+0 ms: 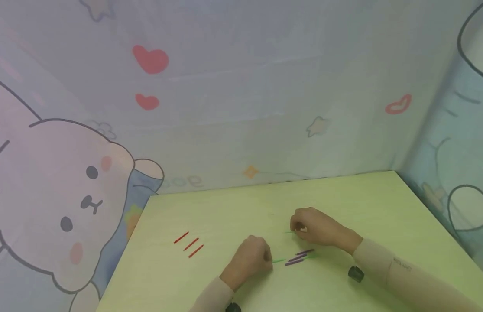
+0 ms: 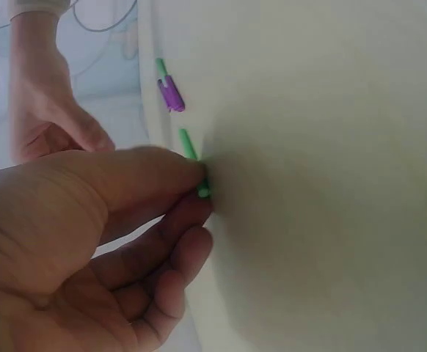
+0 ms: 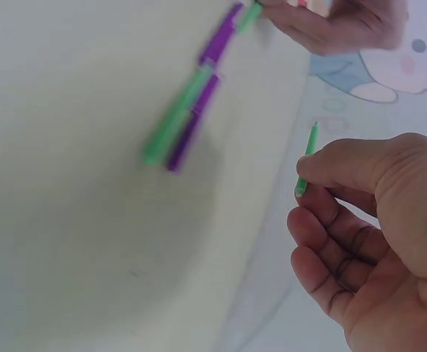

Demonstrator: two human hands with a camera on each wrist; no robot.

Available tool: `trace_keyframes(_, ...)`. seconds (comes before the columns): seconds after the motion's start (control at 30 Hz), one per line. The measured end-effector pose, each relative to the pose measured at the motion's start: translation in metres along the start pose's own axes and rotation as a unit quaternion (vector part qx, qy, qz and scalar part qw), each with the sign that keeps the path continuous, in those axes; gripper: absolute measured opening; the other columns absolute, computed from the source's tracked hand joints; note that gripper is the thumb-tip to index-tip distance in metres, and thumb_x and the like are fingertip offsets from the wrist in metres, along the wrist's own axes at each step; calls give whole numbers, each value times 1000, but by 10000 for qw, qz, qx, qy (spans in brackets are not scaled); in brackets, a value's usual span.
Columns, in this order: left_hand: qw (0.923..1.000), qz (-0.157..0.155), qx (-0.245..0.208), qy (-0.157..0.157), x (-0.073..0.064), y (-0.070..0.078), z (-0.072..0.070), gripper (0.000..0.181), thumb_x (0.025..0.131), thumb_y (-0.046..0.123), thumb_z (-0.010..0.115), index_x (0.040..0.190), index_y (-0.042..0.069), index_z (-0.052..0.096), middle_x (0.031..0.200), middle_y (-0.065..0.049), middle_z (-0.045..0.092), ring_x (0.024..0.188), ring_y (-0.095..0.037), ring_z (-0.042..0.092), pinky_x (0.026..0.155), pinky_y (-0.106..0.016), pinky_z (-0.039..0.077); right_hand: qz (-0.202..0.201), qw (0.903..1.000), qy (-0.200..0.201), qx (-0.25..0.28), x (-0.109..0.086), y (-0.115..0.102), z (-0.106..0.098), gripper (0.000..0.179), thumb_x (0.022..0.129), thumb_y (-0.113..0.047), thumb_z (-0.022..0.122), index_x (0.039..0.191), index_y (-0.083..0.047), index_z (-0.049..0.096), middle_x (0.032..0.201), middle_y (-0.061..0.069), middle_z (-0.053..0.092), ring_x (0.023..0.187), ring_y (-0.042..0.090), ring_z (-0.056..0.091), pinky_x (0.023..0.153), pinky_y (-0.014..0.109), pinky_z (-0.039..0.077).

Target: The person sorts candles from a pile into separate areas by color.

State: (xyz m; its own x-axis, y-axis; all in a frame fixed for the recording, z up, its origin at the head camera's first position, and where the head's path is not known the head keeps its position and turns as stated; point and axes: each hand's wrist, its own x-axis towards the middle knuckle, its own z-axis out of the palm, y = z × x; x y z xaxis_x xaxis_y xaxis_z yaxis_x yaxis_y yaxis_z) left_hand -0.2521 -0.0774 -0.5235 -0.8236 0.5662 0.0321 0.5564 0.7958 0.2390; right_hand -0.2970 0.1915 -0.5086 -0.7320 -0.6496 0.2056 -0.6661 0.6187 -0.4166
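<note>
My left hand (image 1: 251, 258) pinches a short green stick (image 2: 187, 143) between thumb and index finger, low over the table, the stick pointing right in the head view. Farther back and to the right, my right hand (image 1: 313, 225) pinches another thin green stick (image 3: 312, 139) by thumb and fingertip, raised off the surface. Several purple sticks (image 1: 296, 261) lie close together between and below the hands. A third green stick (image 3: 173, 121) lies alongside them, partly overlapping one in the right wrist view.
Three red sticks (image 1: 189, 244) lie apart in a slanted row on the left of the pale yellow table (image 1: 225, 208). Cloth with printed hearts and a cartoon animal hangs behind and beside the table. Dark wrist devices (image 1: 356, 274) show under both forearms.
</note>
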Motion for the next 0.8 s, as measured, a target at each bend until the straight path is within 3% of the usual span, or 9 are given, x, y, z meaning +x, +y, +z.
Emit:
trace_keyframes(0.23,9998,196,-8,30,0,0,-2,12,85,3,88,79,14,87,74,6,79,58,1,50,64,-12,49,-192,9994,181,-224,20,-3,-27,15,99,0,80,99,-15,77,95,-7,68,90,16,70,81,30,61)
trace_keyframes(0.53,9998,160,-48,47,-4,0,-5,10,87,10,94,82,16,88,82,5,82,73,-4,71,74,-17,59,-241,9987,300,-328,60,2,-43,15,99,0,79,99,-15,80,98,-5,72,89,13,67,80,33,60)
trace_keyframes(0.7,9996,205,-168,64,-2,-1,-3,11,86,7,93,80,14,87,80,5,81,71,-4,70,72,-18,58,-263,9984,229,-435,78,5,-44,13,99,0,78,100,-12,81,96,-3,75,84,10,63,77,32,57)
trace_keyframes(0.73,9994,283,-122,163,1,-9,9,10,88,10,91,80,15,87,80,6,81,72,-5,70,73,-19,59,-250,9985,214,-442,82,6,-43,13,99,0,78,100,-12,81,96,-3,75,84,9,63,76,32,57)
trace_keyframes(0.8,9993,296,-179,170,3,-11,11,9,87,9,91,80,14,87,80,5,81,71,-5,70,72,-20,60,-223,9986,185,-439,89,7,-41,12,100,0,77,101,-11,82,96,-2,76,83,9,63,77,32,58)
